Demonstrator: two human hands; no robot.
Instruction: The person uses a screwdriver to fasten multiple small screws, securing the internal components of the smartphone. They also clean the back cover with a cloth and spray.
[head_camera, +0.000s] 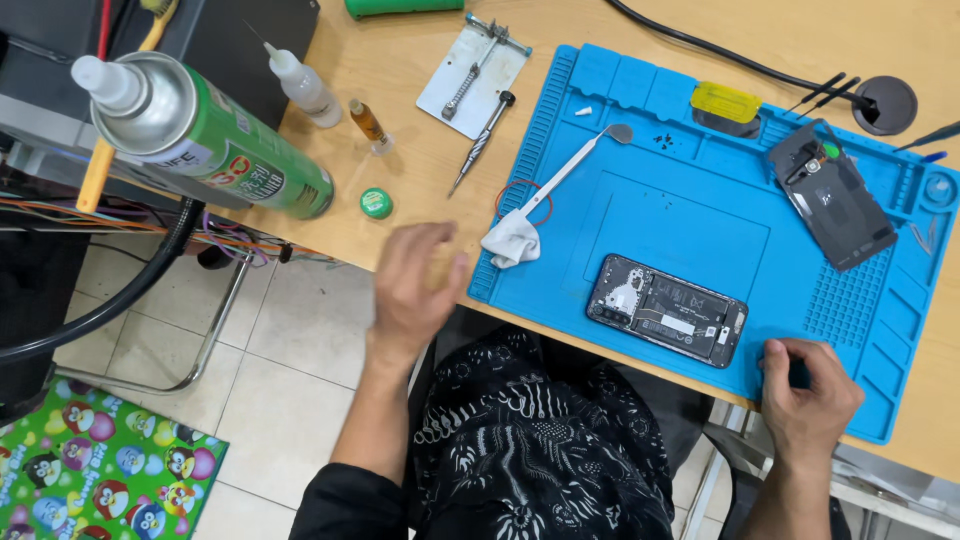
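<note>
An opened phone (667, 310) lies back-side up on a blue work mat (670, 225), its circuit board and battery exposed. My right hand (806, 386) rests curled at the mat's near edge, just right of the phone; whether it holds anything is hidden. My left hand (413, 282) hovers blurred at the table's near edge, left of the mat, fingers apart and empty. A white cloth (511, 240) and a long white spudger (570, 168) lie on the mat's left edge. The phone's dark back cover (833, 196) sits at the mat's far right.
A green spray can (205, 135) lies at the table's left end. Near it are a small white dropper bottle (303, 88), an amber vial (368, 123), a green round cap (376, 203), a screwdriver (482, 142) and a metal holder plate (474, 70). A black cable (720, 52) crosses the far side.
</note>
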